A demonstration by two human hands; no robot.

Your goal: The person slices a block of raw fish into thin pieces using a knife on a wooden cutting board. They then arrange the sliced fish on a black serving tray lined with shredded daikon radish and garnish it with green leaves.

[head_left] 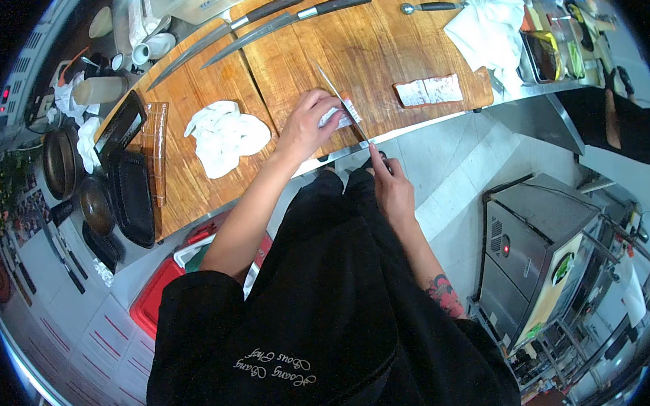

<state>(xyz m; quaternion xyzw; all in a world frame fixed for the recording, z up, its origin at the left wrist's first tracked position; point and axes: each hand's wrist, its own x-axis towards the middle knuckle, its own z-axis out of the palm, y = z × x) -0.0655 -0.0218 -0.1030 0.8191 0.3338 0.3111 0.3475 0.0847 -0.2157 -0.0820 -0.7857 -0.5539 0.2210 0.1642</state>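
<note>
My right hand grips the dark handle of a long, narrow knife at the near edge of the wooden board. Its blade slants away to the left across the board. The fingers of my left hand are bent over a small silvery-white piece with reddish edges, which looks like fish fillet. The blade lies right along this piece; whether it is inside cannot be made out. A larger block of the same look lies apart to the right, near the board's front edge.
Two long knives lie at the back. White cloths rest left and right, with a small scoop-like tool by the right one. Black trays and a bamboo rolling mat sit at the left.
</note>
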